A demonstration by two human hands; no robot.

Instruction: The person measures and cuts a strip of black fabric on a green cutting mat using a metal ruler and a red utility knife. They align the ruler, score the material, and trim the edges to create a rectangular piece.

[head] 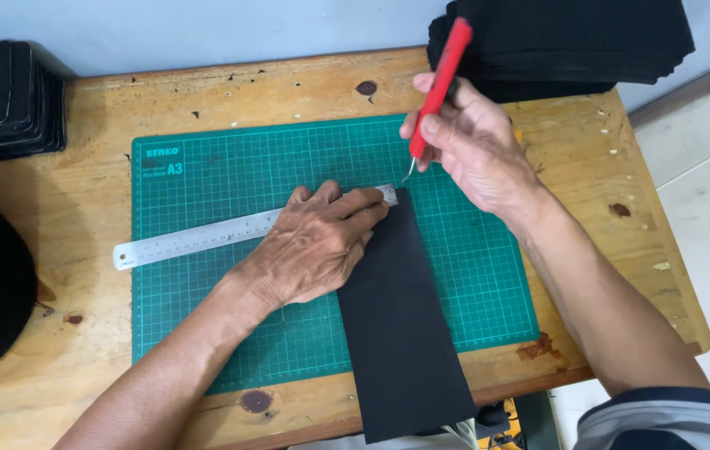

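A wooden table [80,192] with a worn, knotted, scuffed top fills most of the view. It stands against a pale blue-grey wall [205,29] along the upper edge. To the right lies a light tiled floor [705,200], bordered by a grey skirting strip [688,87]. Lighting is even and diffuse.

The left hand [315,243] lies palm down at the frame's centre, fingers stretched flat toward the right, its forearm running in from the lower left. The right hand [470,146] hangs in the upper right, fingers pinched together in a pen grip, its forearm coming up from the lower right corner.
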